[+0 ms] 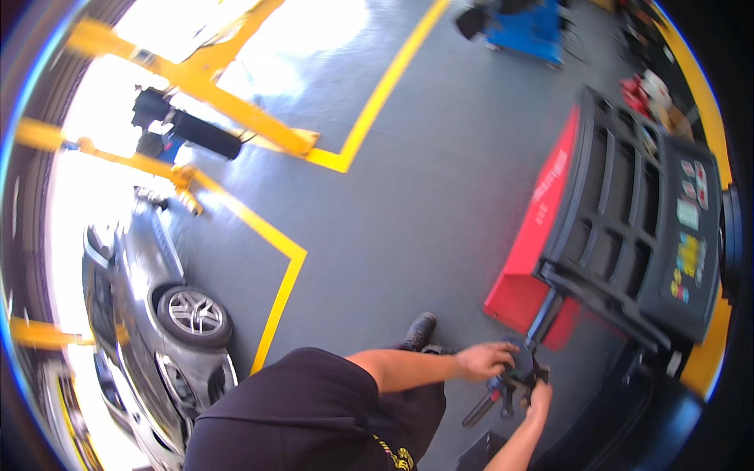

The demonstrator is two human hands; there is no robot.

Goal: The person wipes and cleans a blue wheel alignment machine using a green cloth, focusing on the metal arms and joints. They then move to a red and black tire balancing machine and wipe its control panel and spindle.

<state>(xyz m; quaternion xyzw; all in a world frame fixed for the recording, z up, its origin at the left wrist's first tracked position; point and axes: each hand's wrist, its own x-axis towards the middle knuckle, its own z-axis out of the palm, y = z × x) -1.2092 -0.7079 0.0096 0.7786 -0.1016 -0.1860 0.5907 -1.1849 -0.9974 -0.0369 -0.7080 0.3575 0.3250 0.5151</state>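
A metal shaft (546, 316) sticks out from the red and black wheel balancer (518, 271) at the right. Around that shaft sits a black clamp nut (509, 385) with lever-like handles and a small red part. My left hand (484, 361) reaches in from the left, its fingers curled over the upper side of the nut. From below comes my right hand (539, 398), closed round the nut's right side. The palm sides of both hands are hidden, and the nut is slightly blurred.
The balancer's black compartment tray (613, 188) rises at the right. A grey car (149, 275) stands at the left, near yellow lift arms (196, 78). Yellow lines (284, 290) mark the grey floor. A blue cabinet (525, 31) stands at the back.
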